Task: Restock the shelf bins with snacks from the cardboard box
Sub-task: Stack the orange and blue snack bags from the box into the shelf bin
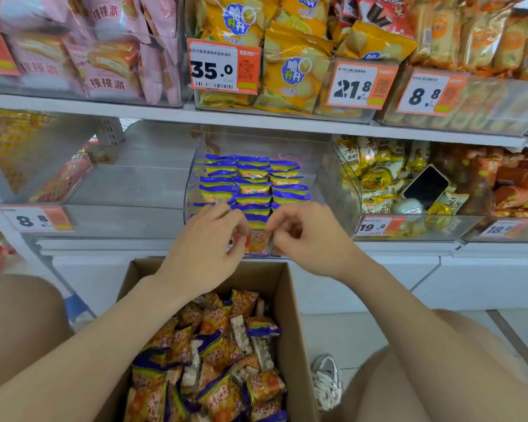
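An open cardboard box [282,303] stands on the floor between my knees, holding several orange-and-purple snack packets [217,354]. Straight ahead on the lower shelf is a clear plastic bin [333,175] with neat rows of the same packets [250,181], purple edges up. My left hand [208,248] and my right hand [305,239] meet at the bin's front edge. Both pinch packets [258,240] standing in the front row. Fingers hide most of what each holds.
Left of the bin is a nearly bare clear bin [73,184] with a few red packets. To the right, a bin of yellow packets holds a phone [425,185] and a white case. Upper shelf bins hold pink, yellow and orange snacks. A white shoe [326,379] is beside the box.
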Demonstrator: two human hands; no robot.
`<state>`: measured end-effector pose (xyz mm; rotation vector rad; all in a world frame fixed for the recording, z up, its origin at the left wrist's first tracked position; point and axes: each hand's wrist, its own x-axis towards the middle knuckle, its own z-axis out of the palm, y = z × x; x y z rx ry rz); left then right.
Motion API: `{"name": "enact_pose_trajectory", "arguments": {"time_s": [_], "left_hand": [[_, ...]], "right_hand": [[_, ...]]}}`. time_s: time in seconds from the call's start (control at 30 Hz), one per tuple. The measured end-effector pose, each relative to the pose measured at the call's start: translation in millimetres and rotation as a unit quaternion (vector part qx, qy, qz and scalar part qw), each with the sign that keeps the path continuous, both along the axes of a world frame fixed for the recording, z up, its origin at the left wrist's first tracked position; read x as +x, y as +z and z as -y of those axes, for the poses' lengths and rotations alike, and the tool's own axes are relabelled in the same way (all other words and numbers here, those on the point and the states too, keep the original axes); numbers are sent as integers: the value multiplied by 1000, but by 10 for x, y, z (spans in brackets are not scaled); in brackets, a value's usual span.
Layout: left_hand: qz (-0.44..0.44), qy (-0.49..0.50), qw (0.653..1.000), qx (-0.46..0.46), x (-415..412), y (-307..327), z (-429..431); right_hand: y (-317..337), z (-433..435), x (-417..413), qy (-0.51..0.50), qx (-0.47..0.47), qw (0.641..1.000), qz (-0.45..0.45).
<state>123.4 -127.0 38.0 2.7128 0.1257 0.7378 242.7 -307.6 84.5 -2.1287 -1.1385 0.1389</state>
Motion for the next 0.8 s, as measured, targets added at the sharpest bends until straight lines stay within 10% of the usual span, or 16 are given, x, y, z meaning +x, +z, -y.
{"name": "enact_pose_trajectory", "arguments": {"time_s": [0.23,0.47,0.8], "left_hand": [[-341,-50,939,21,-444,-644,-154],[-439,-27,898,-37,-626,-1516,-224],[-496,-5,865,-80,-480,-2167,-118]], "right_hand": [[-680,-58,-671,139,-182,973,-30],[-1674,-125,-833,204,-473,857,31],[-2363,24,-879,187,-589,785,-43]]}}
